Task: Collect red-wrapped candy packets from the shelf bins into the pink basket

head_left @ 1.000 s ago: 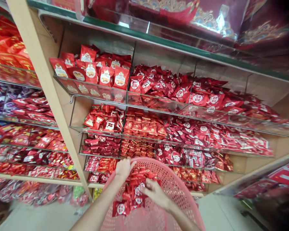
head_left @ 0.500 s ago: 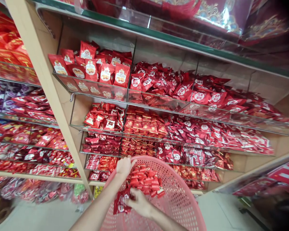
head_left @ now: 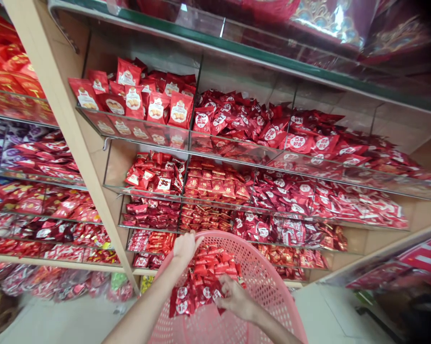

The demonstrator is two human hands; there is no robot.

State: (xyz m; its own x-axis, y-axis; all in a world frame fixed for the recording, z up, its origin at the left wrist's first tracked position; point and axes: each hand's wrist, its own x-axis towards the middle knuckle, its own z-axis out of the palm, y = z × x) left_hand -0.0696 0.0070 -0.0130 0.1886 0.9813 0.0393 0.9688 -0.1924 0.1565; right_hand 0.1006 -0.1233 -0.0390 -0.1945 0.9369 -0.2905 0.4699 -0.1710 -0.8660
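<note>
A pink perforated plastic basket (head_left: 273, 286) is in front of me at the bottom of the view. My left hand (head_left: 185, 247) is closed around its far rim. Inside lies a heap of small bright-red wrapped candies (head_left: 210, 263). Dark red packets (head_left: 182, 300) with white round labels lie in a row at the near side of the heap. My right hand (head_left: 235, 298) is inside the basket, its thumb and fingers curled about the rightmost packet (head_left: 216, 292), which they partly hide.
Glass-fronted shelves hold red snack bags (head_left: 181, 110), dark red packets (head_left: 244, 117) and gold-printed red packets (head_left: 215, 184). A wooden post (head_left: 63, 124) divides them from another shelf unit at left. Bagged goods (head_left: 54, 282) sit below it, above a pale tiled floor (head_left: 72, 320).
My right hand has moved right within the basket. More dark red packets now show in a row where it was. My left hand stays on the rim.
</note>
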